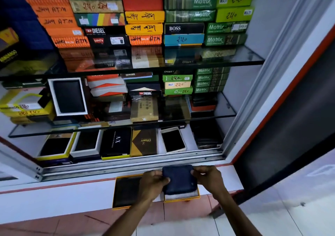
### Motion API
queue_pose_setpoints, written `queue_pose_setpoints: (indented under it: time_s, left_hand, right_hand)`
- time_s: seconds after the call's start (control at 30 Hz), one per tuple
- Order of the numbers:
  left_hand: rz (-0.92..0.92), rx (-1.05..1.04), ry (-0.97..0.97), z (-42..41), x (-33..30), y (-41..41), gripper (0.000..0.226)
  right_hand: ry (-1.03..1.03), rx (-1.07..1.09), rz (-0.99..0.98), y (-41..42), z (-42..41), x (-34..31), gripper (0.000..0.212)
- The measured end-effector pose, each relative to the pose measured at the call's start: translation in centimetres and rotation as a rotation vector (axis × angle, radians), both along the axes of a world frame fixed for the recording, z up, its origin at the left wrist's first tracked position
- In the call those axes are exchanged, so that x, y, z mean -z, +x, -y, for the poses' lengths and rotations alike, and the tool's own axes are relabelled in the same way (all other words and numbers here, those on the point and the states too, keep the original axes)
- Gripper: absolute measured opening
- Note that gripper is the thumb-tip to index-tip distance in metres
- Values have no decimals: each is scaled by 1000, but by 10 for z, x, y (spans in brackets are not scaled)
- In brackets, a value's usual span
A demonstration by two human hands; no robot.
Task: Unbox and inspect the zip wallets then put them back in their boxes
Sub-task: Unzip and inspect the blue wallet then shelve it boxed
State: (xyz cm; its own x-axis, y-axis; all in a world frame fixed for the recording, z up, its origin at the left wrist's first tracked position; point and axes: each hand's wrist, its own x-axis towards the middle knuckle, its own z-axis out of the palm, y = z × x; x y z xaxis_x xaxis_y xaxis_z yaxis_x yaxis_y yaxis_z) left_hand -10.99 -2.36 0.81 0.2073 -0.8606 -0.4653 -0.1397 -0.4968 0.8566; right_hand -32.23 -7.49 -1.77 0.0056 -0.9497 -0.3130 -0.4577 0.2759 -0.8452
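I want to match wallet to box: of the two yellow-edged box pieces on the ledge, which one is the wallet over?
The right box piece, pale inside, sits under the navy wallet held by both hands. The left box piece is dark and beside it.

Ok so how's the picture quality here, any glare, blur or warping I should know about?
Head view: wide-angle warping bends the white cabinet frame and tilts the shelves; the upper glass shelf mirrors the boxes above it; the far left corner is dark; edges are soft, but the dark blue zip wallet held by the left hand and right hand is reasonably clear.

2 bare forearms (no sleeves, rings or watch visible).
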Motion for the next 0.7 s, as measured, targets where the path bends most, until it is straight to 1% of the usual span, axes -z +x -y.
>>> queue_pose_setpoints:
  time_s: [0.03, 0.1, 0.13, 0.17, 0.2, 0.23, 0.3, 0.4, 0.47, 0.53, 0.6, 0.7]
  left_hand:
    - [49, 49, 10, 2, 14, -2, 8]
    - [159, 123, 47, 7, 34, -6, 36]
    - [226, 167, 60, 6, 29, -11, 45]
    - [272, 189, 59, 5, 16, -17, 45]
    - [312, 191, 60, 4, 8, -21, 39]
    - [320, 176, 60, 3, 1, -25, 32]
    - [290, 123, 90, 4, -1, -27, 28]
    - [278, 101, 99, 2, 1, -22, 24]
    - [262, 38, 54, 2, 1, -13, 10]
    - [269, -44, -53, 2, -12, -5, 3]
    - [260, -128, -162, 4, -37, 1, 9]
    - [184, -223, -348, 12, -77, 13, 18]
  right_hand:
    - [7, -3, -51, 1, 0, 4, 12]
    - [-7, -11, -164, 3, -3, 11, 13]
    - [-16, -6, -204, 4, -4, 15, 14]
    - [-12, 8, -224, 5, -5, 19, 15]
    - [-2, 26, -240, 6, -6, 22, 16]
    - [11, 39, -255, 7, -6, 25, 18]
    - [43, 51, -252, 7, -4, 28, 24]
    - [91, 79, -159, 5, -2, 23, 29]
    - [54, 80, -93, 4, -3, 8, 19]
    - [-17, 98, -18, 3, -2, -17, 10]
    - [-77, 130, 100, 5, 1, -49, 10]
    - [-184, 125, 288, 14, 8, -105, 15]
